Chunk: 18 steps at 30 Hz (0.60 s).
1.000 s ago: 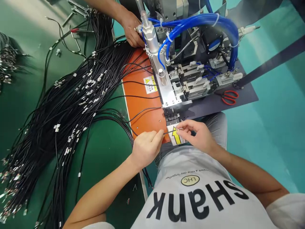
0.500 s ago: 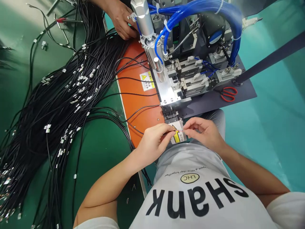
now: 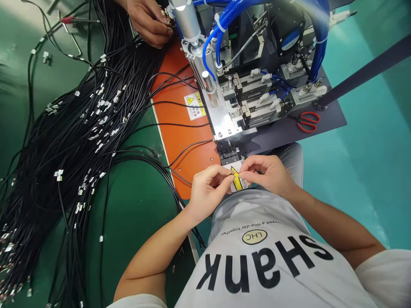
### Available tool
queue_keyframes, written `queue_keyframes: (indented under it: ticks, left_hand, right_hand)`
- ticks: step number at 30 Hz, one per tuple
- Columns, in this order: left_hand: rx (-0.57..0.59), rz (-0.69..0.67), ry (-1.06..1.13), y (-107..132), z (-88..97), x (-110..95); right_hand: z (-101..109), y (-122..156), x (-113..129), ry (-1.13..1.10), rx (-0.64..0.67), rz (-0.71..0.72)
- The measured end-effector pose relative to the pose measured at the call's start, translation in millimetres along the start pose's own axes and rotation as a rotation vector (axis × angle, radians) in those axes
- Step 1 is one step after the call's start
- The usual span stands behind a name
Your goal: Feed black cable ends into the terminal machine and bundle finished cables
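My left hand point(image 3: 210, 184) is closed in a pinch at the end of a black cable point(image 3: 180, 176), which runs in from the left over the orange plate. Facing it, my right hand point(image 3: 265, 173) pinches thumb and forefinger together at the cable's thin wire ends, mostly hidden by the fingertips. Both hands meet above a white label with a yellow arrow point(image 3: 236, 182) at the machine's near end. Several other black cables lead across the orange plate point(image 3: 173, 107) into the metal machine point(image 3: 215, 107).
A large bundle of black cables point(image 3: 73, 128) with silvery ends covers the green table point(image 3: 128, 209). Another person's hand point(image 3: 149, 21) is at the machine's far left corner. Red-handled scissors point(image 3: 308, 122) lie on the dark base plate point(image 3: 334, 113). Blue air hoses point(image 3: 237, 17) arch over the machine.
My right hand has moved left, closer to my left hand, and the wires between them are now covered. The other person's hand has shifted left, and the whole view has shifted slightly.
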<state>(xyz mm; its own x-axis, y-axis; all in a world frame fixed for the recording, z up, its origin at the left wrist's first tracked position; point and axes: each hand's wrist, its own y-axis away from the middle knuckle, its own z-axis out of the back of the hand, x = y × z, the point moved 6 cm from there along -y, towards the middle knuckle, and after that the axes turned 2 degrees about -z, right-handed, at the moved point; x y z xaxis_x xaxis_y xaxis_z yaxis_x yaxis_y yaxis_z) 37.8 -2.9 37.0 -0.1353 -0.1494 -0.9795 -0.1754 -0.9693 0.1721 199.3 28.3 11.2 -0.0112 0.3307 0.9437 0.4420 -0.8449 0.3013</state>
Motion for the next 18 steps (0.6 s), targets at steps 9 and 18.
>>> queue_keyframes:
  ticks: [9,18]
  left_hand:
    - [-0.067,0.085,0.219,-7,2.7,7]
    - [0.000,0.314,0.412,-14,3.0,12]
  right_hand:
    - [-8,-3,10,0.153,-0.055,0.135]
    - [-11,-4,10,0.196,-0.043,0.156]
